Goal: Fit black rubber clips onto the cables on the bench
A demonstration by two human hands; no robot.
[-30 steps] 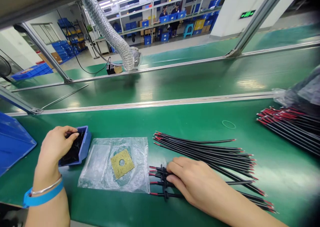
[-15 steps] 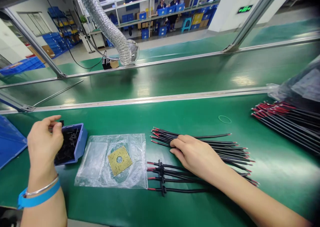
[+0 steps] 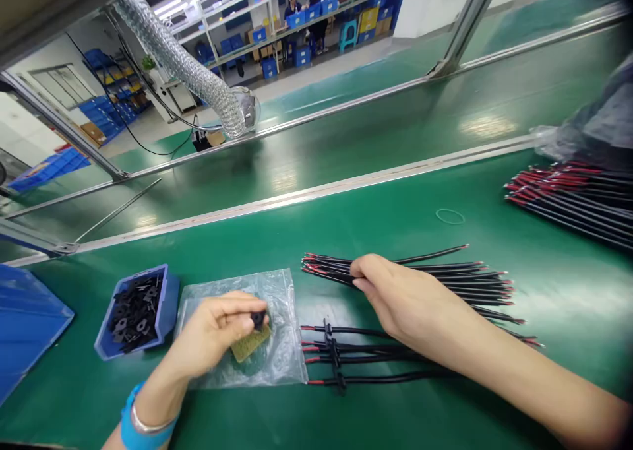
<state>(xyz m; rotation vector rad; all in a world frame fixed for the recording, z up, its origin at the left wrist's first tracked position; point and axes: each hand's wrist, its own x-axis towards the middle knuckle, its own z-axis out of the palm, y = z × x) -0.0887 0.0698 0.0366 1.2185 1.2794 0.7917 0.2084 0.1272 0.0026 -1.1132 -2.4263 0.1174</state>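
Observation:
My left hand (image 3: 217, 334) pinches a small black plastic part with a hole (image 3: 258, 319) between thumb and fingertips. It is above a clear plastic bag (image 3: 289, 344) and partly covers a yellowish sponge pad (image 3: 250, 346) there. My right hand (image 3: 400, 295) lies over a bundle of black cables (image 3: 465, 275) with red and bare wire ends. Its thumb and forefinger are closed on a cable at the bundle's left part; the other fingers are hidden. Below, several black cables (image 3: 376, 379) lie side by side, with black plastic pieces (image 3: 336, 357) fitted near their red ends.
A blue bin (image 3: 171, 305) of black plastic parts stands left of the bag. At far left is a larger blue bin (image 3: 34, 331). More cables (image 3: 578, 206) lie at the right beside plastic wrapping (image 3: 593, 127). A rubber band (image 3: 450, 216) lies behind the bundle. A metal rail (image 3: 316, 196) crosses behind.
My left hand has moved right from the blue bin to above the bag, bringing a small black plastic part. My right hand stays at the cable bundle. The camera view has tilted.

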